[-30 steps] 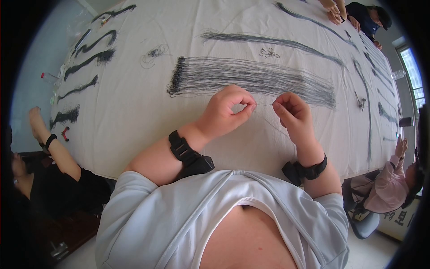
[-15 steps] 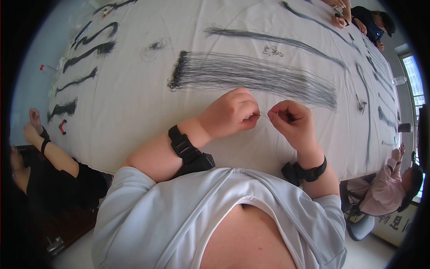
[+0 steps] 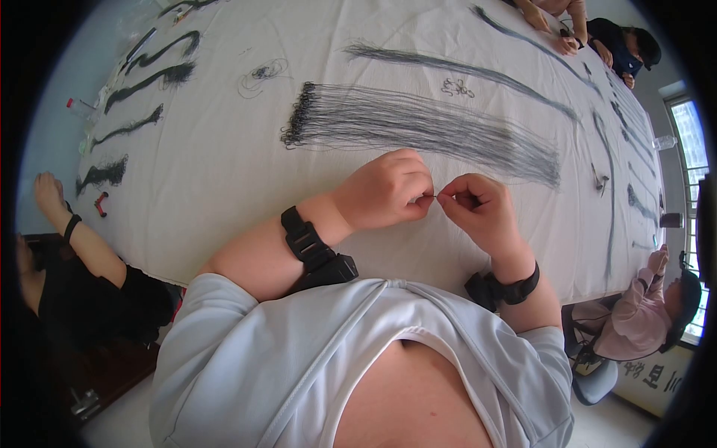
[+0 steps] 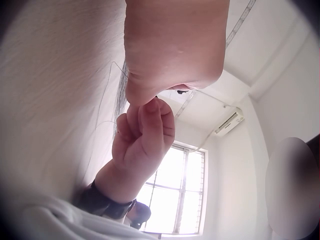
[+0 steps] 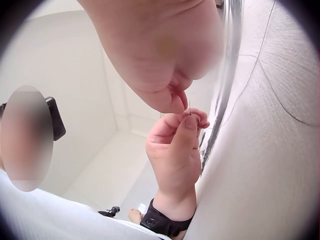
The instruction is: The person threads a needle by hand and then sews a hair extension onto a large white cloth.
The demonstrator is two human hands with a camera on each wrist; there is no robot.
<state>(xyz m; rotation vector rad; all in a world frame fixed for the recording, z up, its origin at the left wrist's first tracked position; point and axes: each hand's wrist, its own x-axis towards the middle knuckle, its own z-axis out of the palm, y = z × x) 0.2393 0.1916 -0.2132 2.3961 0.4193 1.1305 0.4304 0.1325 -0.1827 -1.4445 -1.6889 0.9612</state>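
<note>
My left hand (image 3: 388,191) pinches a small dark hook-like piece between thumb and forefinger; its thin shank (image 5: 190,106) pokes up from the fingertips in the right wrist view. Thumb and forefinger of my right hand (image 3: 482,209) meet right at that piece, pinching a fine strand largely hidden by the fingers. A loose thin strand (image 4: 106,80) loops beside the hands in the left wrist view. Beyond them on the cloth lies a wide row of dark strands (image 3: 418,123), with a dense band of dark curled ends (image 3: 300,119) at its left.
A narrower strand bundle (image 3: 463,69) and a small pile of curled dark pieces (image 3: 457,88) lie farther back on the white tablecloth (image 3: 224,172). A loose tangle (image 3: 263,72) is at left. More bundles (image 3: 149,86) line the left side. Other people sit around the table.
My right hand has moved left and slightly down, closing the gap to my left hand. My left hand has turned knuckles-up and lowered a little. The strand bundles stay on the cloth.
</note>
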